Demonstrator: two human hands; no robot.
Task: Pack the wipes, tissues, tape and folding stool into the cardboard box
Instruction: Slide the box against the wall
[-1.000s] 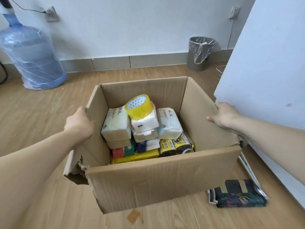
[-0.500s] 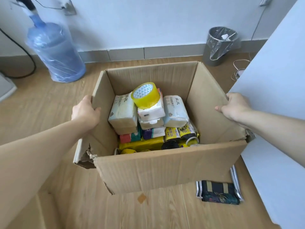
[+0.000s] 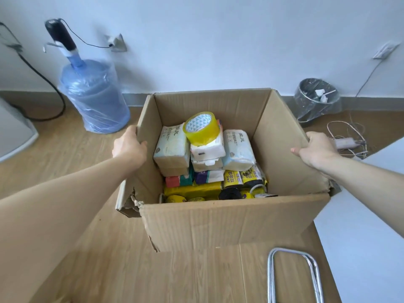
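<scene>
An open cardboard box (image 3: 229, 219) stands on the wooden floor, its near-left corner torn. My left hand (image 3: 127, 146) grips its left wall and my right hand (image 3: 314, 149) grips its right wall. Inside, a yellow tape roll (image 3: 202, 127) lies on top of white tissue packs (image 3: 172, 147), with another pack (image 3: 239, 149) to the right. Below them are coloured wipe packs (image 3: 192, 179) and yellow rolls (image 3: 242, 179). The folding stool's metal frame (image 3: 294, 274) lies on the floor at the lower right, outside the box.
A blue water jug (image 3: 94, 97) with a pump stands at the back left by the wall. A lined bin (image 3: 317, 99) is at the back right, with tangled cables (image 3: 347, 138) beside it. A white panel (image 3: 371, 215) rises on the right.
The box has slid away from me and to the left across the floor, both hands still on its walls. The stool now shows only its metal frame at the bottom.
</scene>
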